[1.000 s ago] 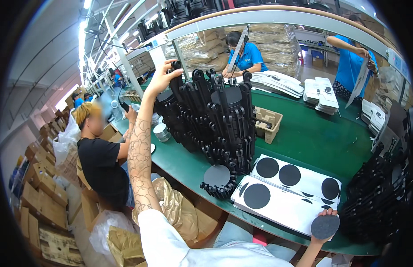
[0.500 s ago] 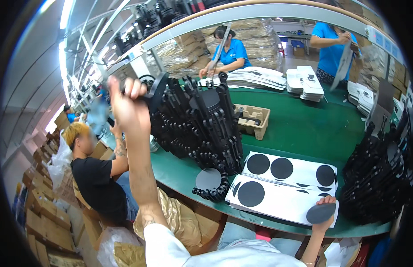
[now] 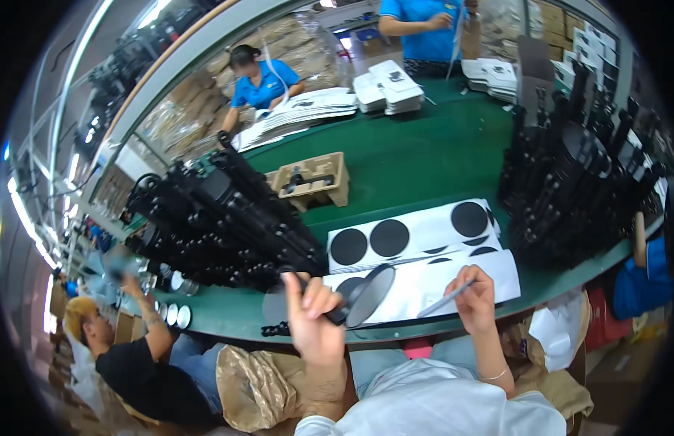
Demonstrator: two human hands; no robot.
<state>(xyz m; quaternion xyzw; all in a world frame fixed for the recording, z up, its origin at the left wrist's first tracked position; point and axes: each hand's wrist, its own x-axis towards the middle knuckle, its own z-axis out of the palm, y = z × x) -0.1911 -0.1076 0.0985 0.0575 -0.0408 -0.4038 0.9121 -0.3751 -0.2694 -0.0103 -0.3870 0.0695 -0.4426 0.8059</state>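
Head view: left hand (image 3: 315,320) had come down from the raised reach at the black stack (image 3: 228,218); its grip was now closed on a black part with a round disc (image 3: 370,294), held over the white sheet (image 3: 431,280). Right hand (image 3: 473,296) had left the sheet's corner disc and pinched a thin tool (image 3: 446,298). So pickup looked done, disc work next. Green surface (image 3: 395,160), tray (image 3: 311,178), second stack (image 3: 569,182); factory line, other workers around.

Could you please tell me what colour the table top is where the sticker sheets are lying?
The table top is dark green, seen best in the head view.
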